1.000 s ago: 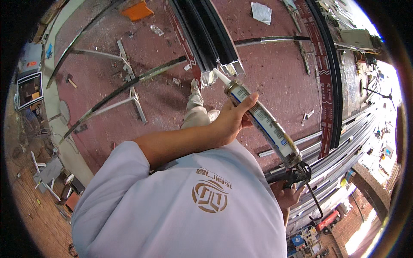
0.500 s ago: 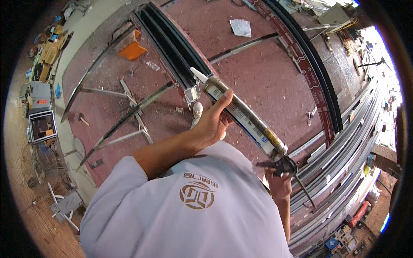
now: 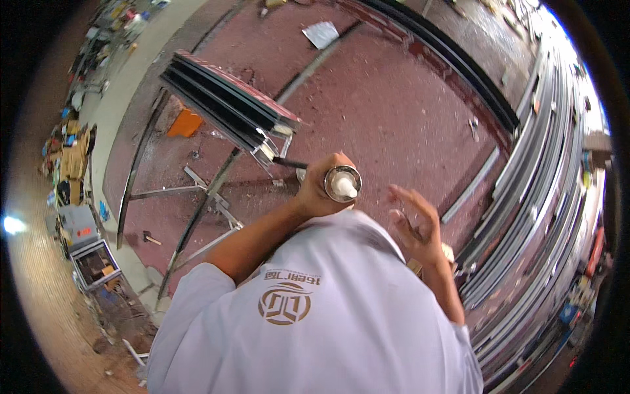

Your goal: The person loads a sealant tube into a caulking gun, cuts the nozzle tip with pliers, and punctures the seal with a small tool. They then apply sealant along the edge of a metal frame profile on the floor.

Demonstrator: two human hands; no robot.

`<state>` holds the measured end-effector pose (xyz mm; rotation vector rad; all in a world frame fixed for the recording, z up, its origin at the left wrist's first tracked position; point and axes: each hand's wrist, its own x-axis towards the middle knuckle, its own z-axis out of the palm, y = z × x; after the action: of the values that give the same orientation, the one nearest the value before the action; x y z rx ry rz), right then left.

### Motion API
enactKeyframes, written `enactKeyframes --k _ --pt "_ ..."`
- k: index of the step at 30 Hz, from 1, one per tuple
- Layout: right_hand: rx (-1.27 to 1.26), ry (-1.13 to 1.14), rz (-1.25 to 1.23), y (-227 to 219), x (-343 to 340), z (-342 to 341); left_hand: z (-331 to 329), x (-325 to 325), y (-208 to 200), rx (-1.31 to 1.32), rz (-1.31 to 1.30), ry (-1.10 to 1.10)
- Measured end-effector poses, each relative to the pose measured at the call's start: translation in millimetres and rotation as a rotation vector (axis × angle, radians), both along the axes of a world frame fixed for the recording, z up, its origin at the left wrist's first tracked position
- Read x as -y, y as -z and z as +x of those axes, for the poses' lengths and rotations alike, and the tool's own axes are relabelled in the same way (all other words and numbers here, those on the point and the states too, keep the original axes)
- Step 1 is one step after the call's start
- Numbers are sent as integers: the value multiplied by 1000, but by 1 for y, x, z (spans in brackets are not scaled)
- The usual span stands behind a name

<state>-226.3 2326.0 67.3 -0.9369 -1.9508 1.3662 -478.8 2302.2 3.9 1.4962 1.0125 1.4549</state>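
Left hand (image 3: 319, 192) clamped round sealant tube (image 3: 342, 184), nozzle at end of black frame profiles (image 3: 230, 108) on stand. Right hand (image 3: 417, 223) open, empty. Looks mid-job; bead not visible.

You've only got one view here, the head cam, sitting up top and looking almost straight down over your white shirt (image 3: 308, 328) at the red floor (image 3: 394, 111). Heavy fisheye, so the edges curve and the corners go black. Your chest fills the near half, really close; the stacked metal rails (image 3: 545, 171) bend along the right rim.
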Motion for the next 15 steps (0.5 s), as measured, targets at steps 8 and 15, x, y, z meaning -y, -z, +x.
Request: enactKeyframes --k 8,15 --pt "-352 -41 508 -37 -8 -54 12 0 -6 -76 36 156" --pt "-423 27 577 -29 -7 -56 15 -5 -14 -103 43 211"
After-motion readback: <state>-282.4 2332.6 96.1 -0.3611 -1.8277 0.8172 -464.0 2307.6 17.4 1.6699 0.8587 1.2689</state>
